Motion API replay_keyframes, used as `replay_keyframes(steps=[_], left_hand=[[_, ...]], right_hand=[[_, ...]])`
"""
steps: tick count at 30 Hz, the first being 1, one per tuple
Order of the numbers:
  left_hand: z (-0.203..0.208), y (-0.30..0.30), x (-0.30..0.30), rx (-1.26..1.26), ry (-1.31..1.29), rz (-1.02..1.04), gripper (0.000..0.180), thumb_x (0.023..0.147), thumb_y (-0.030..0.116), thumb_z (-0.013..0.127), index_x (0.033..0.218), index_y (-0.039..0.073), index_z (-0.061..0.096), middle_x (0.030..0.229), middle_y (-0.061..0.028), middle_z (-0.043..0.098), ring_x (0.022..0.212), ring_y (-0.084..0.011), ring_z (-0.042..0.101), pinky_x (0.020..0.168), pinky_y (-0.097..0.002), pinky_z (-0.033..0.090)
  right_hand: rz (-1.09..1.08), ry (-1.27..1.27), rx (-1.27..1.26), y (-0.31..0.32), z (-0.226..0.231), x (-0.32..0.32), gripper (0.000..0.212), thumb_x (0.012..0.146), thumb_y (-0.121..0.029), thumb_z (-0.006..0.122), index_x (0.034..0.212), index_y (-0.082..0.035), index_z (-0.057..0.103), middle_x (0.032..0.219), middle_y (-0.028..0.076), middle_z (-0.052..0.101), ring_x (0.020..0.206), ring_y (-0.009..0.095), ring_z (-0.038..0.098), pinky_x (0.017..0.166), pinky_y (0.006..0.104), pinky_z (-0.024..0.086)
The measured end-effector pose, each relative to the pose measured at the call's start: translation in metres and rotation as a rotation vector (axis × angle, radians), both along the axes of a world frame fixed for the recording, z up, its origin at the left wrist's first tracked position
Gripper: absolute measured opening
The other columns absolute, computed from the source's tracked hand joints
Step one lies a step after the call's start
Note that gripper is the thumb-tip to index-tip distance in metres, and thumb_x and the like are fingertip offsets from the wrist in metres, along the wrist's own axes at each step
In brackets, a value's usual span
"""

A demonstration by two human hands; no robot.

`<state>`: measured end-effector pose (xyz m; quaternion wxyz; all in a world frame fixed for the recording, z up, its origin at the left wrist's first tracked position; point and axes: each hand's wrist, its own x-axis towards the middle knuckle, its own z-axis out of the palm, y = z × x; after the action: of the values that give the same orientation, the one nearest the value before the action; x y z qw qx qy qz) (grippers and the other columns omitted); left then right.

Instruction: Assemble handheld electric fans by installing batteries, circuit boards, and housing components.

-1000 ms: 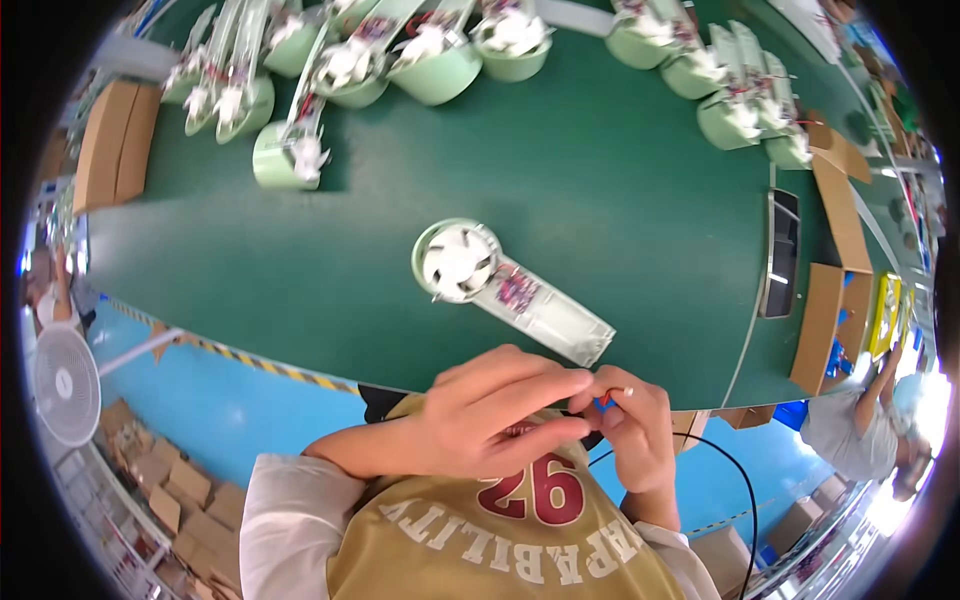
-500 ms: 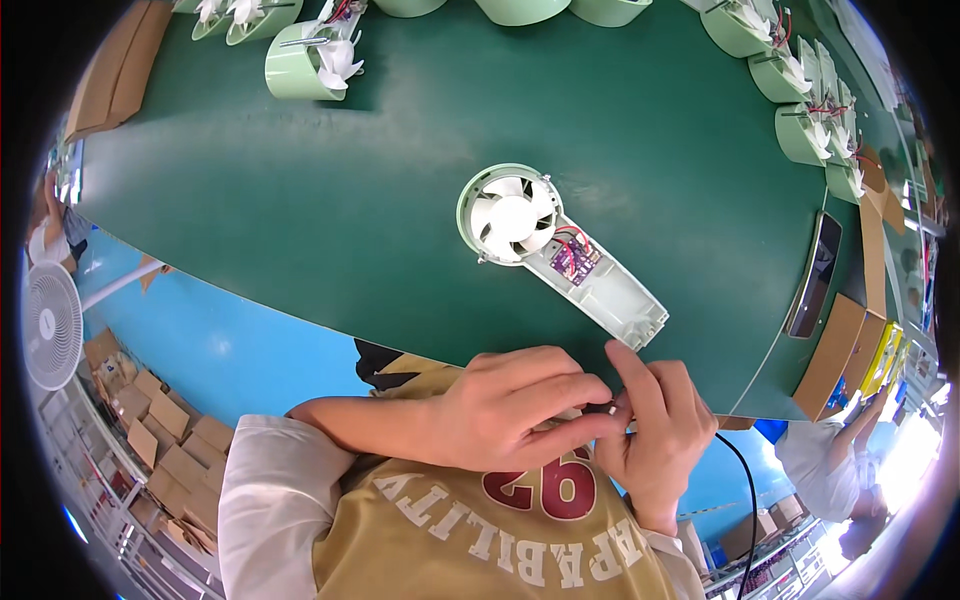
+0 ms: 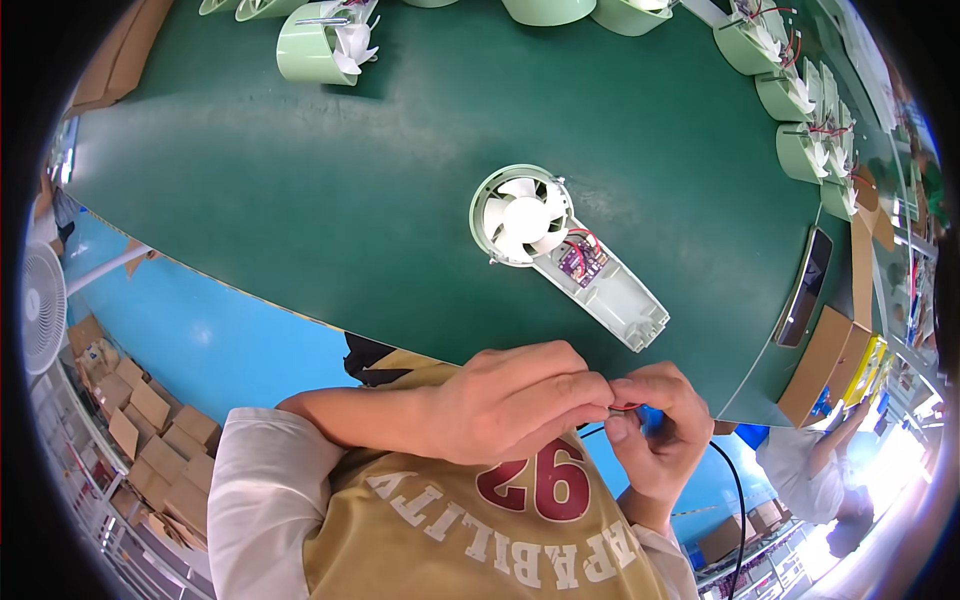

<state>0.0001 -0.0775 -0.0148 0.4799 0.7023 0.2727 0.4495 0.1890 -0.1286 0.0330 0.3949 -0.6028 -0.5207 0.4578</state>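
Note:
At the table's near edge my hands meet, fingers closed in a pinch. My left hand (image 3: 520,405) and my right hand (image 3: 665,430) are both on a thin red wire (image 3: 626,407), of which only a short stretch shows between the fingertips. A patch of blue shows inside the curl of my right hand; I cannot tell what it is. Just beyond lies a small handheld fan (image 3: 522,216) with a white impeller in a pale green ring. Its handle shell (image 3: 625,312) is open, with a purple circuit board (image 3: 583,264) and red wires inside. Neither hand touches it.
On the green table (image 3: 350,190), a pale green fan housing (image 3: 305,50) stands far left and several fan units (image 3: 800,150) line the right side. A phone (image 3: 806,288) lies at right beside an open cardboard box (image 3: 822,365). A black cable (image 3: 741,500) hangs at lower right.
My right hand's raised index finger has curled down into the pinch, and the red wire has come into sight. The small dark piece between my fingers no longer shows. The whole view has shifted slightly.

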Motion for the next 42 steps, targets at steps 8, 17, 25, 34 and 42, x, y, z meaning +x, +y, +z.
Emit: replay_keyframes(steps=[8, 17, 25, 34, 42], left_hand=[[-0.001, 0.006, -0.005, 0.002, -0.004, -0.044, 0.022, 0.081, -0.002, 0.08, 0.1, -0.003, 0.069, 0.085, -0.0097, 0.064, 0.066, -0.0207, 0.062, 0.051, -0.0314, 0.05], [-0.006, 0.018, -0.012, 0.531, 0.285, 0.252, 0.028, 0.085, 0.024, 0.081, 0.106, 0.008, 0.074, 0.1, -0.0066, 0.068, 0.084, -0.0236, 0.063, 0.066, -0.0355, 0.053], [-0.011, 0.046, -0.014, 0.486, 0.533, 0.518, 0.042, 0.082, 0.037, 0.079, 0.117, 0.015, 0.075, 0.128, -0.0093, 0.068, 0.12, -0.0373, 0.059, 0.087, -0.0394, 0.047], [-0.019, 0.049, -0.015, 0.434, 0.514, 0.479, 0.053, 0.081, 0.037, 0.079, 0.121, 0.004, 0.07, 0.13, -0.0076, 0.068, 0.124, -0.0362, 0.059, 0.089, -0.0411, 0.047], [-0.027, 0.044, -0.003, 0.48, 0.482, 0.562, 0.046, 0.08, 0.035, 0.078, 0.114, 0.005, 0.073, 0.126, -0.0052, 0.07, 0.124, -0.0341, 0.06, 0.085, -0.0385, 0.049]], right_hand=[[0.023, -0.038, 0.128, 0.003, -0.009, 0.005, 0.022, 0.069, 0.004, 0.084, 0.089, -0.002, 0.076, 0.084, 0.01, 0.073, 0.061, 0.011, 0.064, 0.05, 0.0214, 0.044], [0.002, -0.178, 0.166, 0.031, 0.002, 0.011, 0.015, 0.073, -0.006, 0.083, 0.082, 0.001, 0.073, 0.081, 0.011, 0.071, 0.071, 0.016, 0.065, 0.063, 0.0259, 0.047], [0.115, -0.452, 0.317, 0.079, -0.016, 0.007, 0.014, 0.075, 0.009, 0.075, 0.087, 0.001, 0.072, 0.082, 0.007, 0.069, 0.071, 0.013, 0.061, 0.064, 0.0238, 0.045], [0.179, -0.474, 0.253, 0.087, -0.024, 0.001, 0.014, 0.076, 0.008, 0.076, 0.087, 0.001, 0.071, 0.082, 0.007, 0.069, 0.072, 0.014, 0.061, 0.063, 0.0243, 0.045], [0.247, -0.523, 0.319, 0.092, -0.026, 0.003, 0.016, 0.073, 0.007, 0.076, 0.084, -0.003, 0.072, 0.079, 0.005, 0.069, 0.062, 0.011, 0.061, 0.05, 0.0232, 0.042]])
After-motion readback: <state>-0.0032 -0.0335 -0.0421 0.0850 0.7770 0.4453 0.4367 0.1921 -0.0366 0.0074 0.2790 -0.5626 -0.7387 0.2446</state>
